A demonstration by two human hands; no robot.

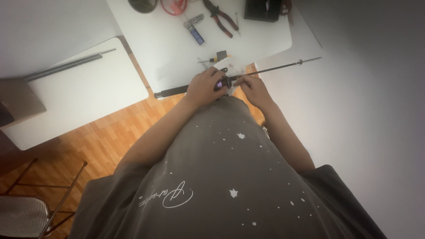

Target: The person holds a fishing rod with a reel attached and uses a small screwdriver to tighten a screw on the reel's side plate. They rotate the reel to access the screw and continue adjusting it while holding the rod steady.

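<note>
the left hand [204,86] wraps its grip around the fishing rod [265,69] at the reel; the right hand [252,87] pinches the rod just beyond it, above the white surface [168,44].

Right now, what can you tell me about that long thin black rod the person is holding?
The rod is slim, dark and straight, looking like metal or carbon. It lies slanted across the white table's near edge. Its thicker black handle end points left, and a small ring sits near its thin right tip. The left hand grips its middle; the right hand's fingers pinch it just beside.
</note>
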